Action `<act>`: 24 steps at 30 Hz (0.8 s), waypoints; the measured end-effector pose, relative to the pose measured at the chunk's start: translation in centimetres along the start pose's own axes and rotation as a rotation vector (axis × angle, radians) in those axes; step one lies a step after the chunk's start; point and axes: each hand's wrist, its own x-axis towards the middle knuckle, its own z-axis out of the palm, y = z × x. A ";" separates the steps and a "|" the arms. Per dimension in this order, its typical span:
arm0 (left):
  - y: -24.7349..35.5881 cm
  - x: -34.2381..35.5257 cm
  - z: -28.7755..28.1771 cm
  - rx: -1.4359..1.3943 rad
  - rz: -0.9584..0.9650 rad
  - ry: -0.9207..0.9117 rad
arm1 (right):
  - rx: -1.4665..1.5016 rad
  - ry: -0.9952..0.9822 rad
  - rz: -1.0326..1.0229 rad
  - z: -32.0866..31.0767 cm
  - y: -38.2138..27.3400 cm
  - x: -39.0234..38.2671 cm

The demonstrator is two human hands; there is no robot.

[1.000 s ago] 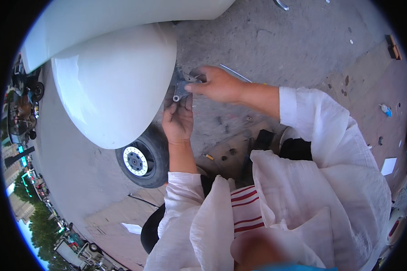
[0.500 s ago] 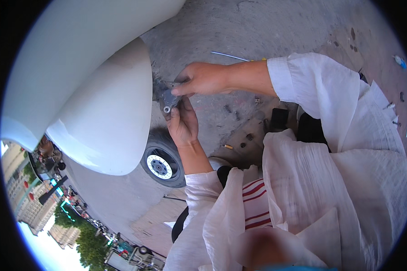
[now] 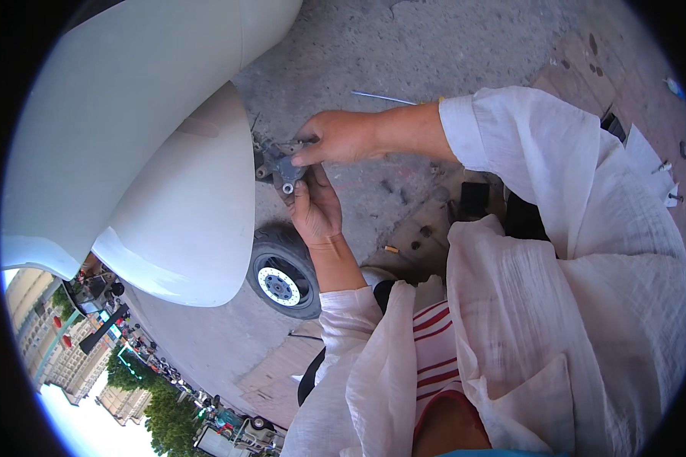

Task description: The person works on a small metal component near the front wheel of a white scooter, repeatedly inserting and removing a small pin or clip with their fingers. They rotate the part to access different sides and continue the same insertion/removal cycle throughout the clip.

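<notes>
A dark grey metal part that looks like a brake caliper (image 3: 291,169) is gripped between my two hands, beside the edge of a white fender (image 3: 198,221). From below, my left hand (image 3: 318,212) holds it, with the thumb next to a round silver ring at its lower end. The fingers of my right hand (image 3: 341,137) are closed on its upper right side, thumb pressed on its face. Dirty metal fittings (image 3: 265,158) show left of the part, against the fender edge; whether they join it I cannot tell.
A wheel with a drilled brake disc (image 3: 280,287) lies below the fender. White body panels (image 3: 152,84) fill the upper left. On the ground are a long thin rod (image 3: 383,97), a black square object (image 3: 474,198), a small yellow piece (image 3: 391,249) and several dark bits.
The whole view has shifted slightly, so the hands and wheel sit a little lower. More of the fittings beside the caliper show. Both hands keep their hold on it.
</notes>
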 end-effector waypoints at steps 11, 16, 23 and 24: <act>1.1 1.5 0.9 -0.053 -0.122 0.028 | 0.079 0.073 -0.190 -1.8 1.0 -0.1; 1.1 2.4 1.6 -0.033 -0.133 0.054 | 0.497 0.054 -0.025 -2.5 1.6 1.1; 0.9 2.0 1.2 0.021 -0.173 0.106 | 0.686 -0.028 0.072 -3.8 1.8 1.1; 1.0 2.0 1.2 0.009 -0.169 0.104 | 0.690 -0.034 0.085 -3.9 1.7 1.1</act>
